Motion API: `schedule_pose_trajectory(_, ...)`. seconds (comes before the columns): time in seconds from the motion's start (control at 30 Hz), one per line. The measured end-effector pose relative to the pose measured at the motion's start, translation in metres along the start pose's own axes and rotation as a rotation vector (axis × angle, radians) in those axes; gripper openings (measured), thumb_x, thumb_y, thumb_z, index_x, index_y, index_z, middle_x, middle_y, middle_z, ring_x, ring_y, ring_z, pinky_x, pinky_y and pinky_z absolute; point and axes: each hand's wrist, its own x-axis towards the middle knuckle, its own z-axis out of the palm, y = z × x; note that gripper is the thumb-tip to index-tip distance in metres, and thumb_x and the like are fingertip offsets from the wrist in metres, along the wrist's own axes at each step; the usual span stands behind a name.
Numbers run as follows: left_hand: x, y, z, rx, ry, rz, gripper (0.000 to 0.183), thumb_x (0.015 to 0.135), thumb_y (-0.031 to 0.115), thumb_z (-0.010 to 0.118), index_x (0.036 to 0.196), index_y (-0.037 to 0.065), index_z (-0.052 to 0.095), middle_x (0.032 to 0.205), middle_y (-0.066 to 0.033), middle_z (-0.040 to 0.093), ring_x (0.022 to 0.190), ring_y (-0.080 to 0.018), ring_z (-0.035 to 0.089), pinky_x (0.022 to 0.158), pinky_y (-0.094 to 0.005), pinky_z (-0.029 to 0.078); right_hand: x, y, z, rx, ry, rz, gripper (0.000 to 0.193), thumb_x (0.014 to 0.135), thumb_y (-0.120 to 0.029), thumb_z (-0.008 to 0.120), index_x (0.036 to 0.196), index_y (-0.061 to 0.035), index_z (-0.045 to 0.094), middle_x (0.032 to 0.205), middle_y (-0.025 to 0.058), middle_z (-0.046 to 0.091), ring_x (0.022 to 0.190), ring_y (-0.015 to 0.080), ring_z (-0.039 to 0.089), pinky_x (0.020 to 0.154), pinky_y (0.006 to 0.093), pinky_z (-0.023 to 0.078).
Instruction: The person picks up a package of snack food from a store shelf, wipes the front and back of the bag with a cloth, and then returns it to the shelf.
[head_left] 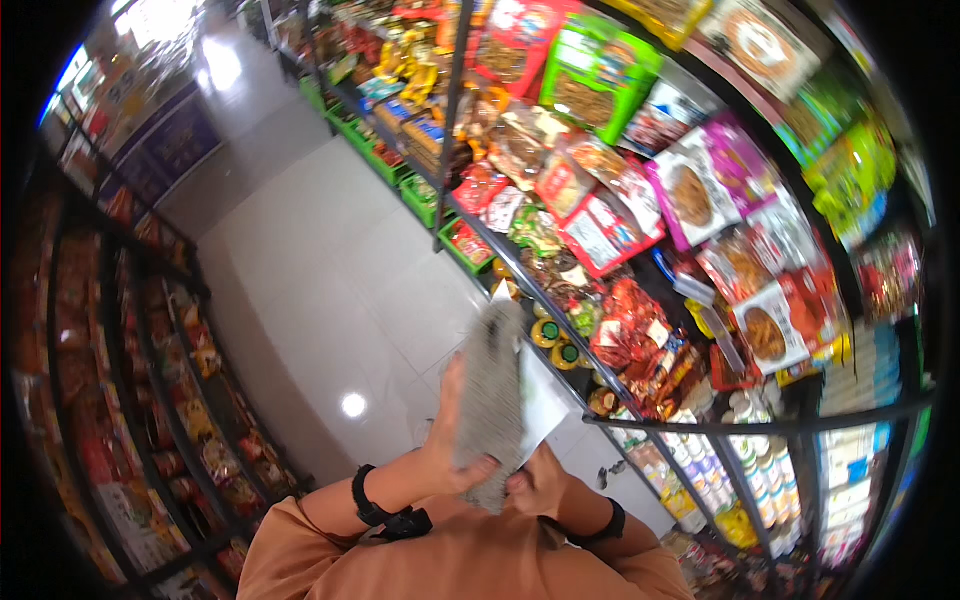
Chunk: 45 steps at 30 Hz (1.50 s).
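A grey, fuzzy folded cloth point(488, 395) is upright in front of my chest, over the aisle. My left hand point(450, 425) is closed round its left side, with the thumb across its lower front. Against the cloth's right side is a flat white sheet point(541, 405), partly hidden behind it. My right hand point(540, 482) is closed at the lower end of the sheet, its thumb close to the cloth's bottom edge. What the right fingers do behind the sheet is hidden. Both wrists wear black bands.
A long shelf to the right holds bagged snacks point(690, 195), jars with yellow lids point(556, 343) and green baskets point(420, 198). Its black metal rail point(760, 424) runs close by on my right. Another packed rack point(180, 390) stands left. Pale tiled floor point(310, 270) lies between them.
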Motion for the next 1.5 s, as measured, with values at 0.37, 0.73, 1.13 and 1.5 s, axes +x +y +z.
schedule_pose_trajectory(0.37, 0.026, -0.030, 0.246, -0.408, -0.481, -0.304, 0.079, 0.083, 0.057, 0.055, 0.133, 0.000, 0.036, 0.128, -0.0109, 0.046, 0.117, -0.0211, 0.045, 0.100, -0.0357, 0.036, -0.227, -0.025, -0.120, -0.355, 0.433, -0.056, 0.100, 0.073, -0.042, 0.072, 0.147, -0.0070, 0.014, 0.146, 0.0318, 0.014, 0.131, 0.0490, 0.026, 0.104, 0.0466, 0.031)
schedule_pose_trajectory(0.73, -0.014, -0.036, 0.417, -0.099, -0.651, 0.555, 0.056, 0.071, 0.040, 0.071, 0.118, 0.016, 0.055, 0.140, -0.0229, 0.026, 0.130, -0.0537, 0.020, 0.102, -0.0689, 0.010, -0.368, 0.003, -0.155, 0.331, 0.845, -0.151, 0.087, 0.090, -0.062, 0.034, 0.146, -0.0005, 0.009, 0.149, 0.0230, 0.017, 0.139, 0.0351, 0.016, 0.110, 0.0451, 0.016)
schedule_pose_trajectory(1.13, 0.004, -0.013, 0.373, -0.535, -0.524, -0.396, 0.085, 0.083, 0.055, 0.050, 0.142, -0.001, 0.023, 0.143, -0.0132, 0.032, 0.132, -0.0263, 0.031, 0.108, -0.0378, 0.025, -0.329, -0.011, -0.166, -0.350, 0.530, -0.393, 0.091, 0.080, -0.058, 0.059, 0.147, -0.0114, 0.020, 0.147, 0.0310, 0.013, 0.131, 0.0487, 0.023, 0.105, 0.0520, 0.022)
schedule_pose_trajectory(1.5, -0.076, -0.054, 0.272, -0.087, -0.570, -0.246, 0.066, 0.091, 0.048, 0.049, 0.137, 0.004, 0.034, 0.133, -0.0122, 0.044, 0.120, -0.0267, 0.046, 0.100, -0.0376, 0.036, -0.198, -0.005, -0.138, 0.151, 0.561, -0.400, 0.095, 0.083, -0.065, 0.043, 0.141, 0.0067, 0.021, 0.148, 0.0252, 0.017, 0.137, 0.0381, 0.019, 0.109, 0.0466, 0.017)
